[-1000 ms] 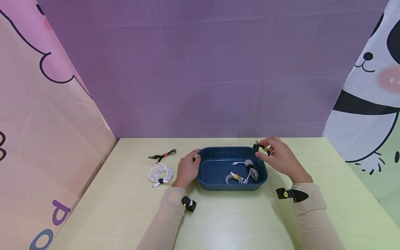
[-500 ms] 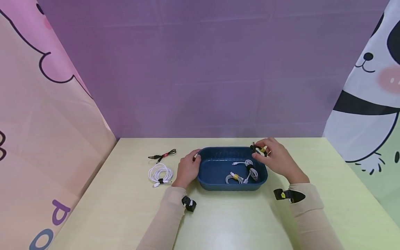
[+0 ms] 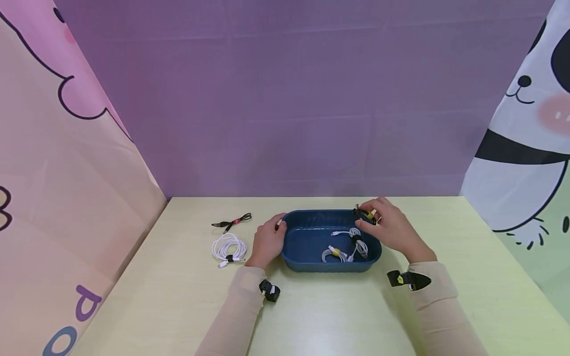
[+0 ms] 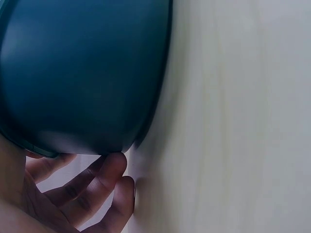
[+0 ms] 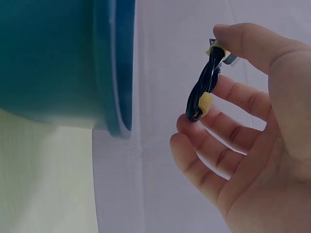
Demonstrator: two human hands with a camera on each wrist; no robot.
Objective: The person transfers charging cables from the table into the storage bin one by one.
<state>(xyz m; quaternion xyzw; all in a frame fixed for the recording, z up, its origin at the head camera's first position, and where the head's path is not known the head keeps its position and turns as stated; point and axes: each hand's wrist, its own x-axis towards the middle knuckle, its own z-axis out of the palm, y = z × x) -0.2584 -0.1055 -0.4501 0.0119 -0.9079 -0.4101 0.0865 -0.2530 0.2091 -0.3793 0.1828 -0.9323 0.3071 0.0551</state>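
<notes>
My left hand (image 3: 268, 241) holds the left end of a dark blue plastic basin (image 3: 329, 267). In the left wrist view its fingertips (image 4: 115, 165) press against the basin's wall. My right hand (image 3: 394, 230) pinches a small black cable bundle (image 5: 206, 85) wrapped with yellow ties, between thumb and fingers. That bundle hangs over the basin's back right corner, above the rim. Inside the basin lie a white coiled cable with a black tie (image 3: 359, 244) and a smaller whitish coil with a yellow tie (image 3: 336, 252).
On the table (image 3: 320, 316), left of the basin, lie a large white coiled cable (image 3: 242, 245) with a black tie and a black cable (image 3: 245, 216) with a red tie. A purple cloth backdrop (image 3: 285, 99) rises behind the table's far edge.
My right hand has moved slightly left with the black cable bundle, bringing it further over the basin's back right corner. The left hand and the basin have stayed in place.
</notes>
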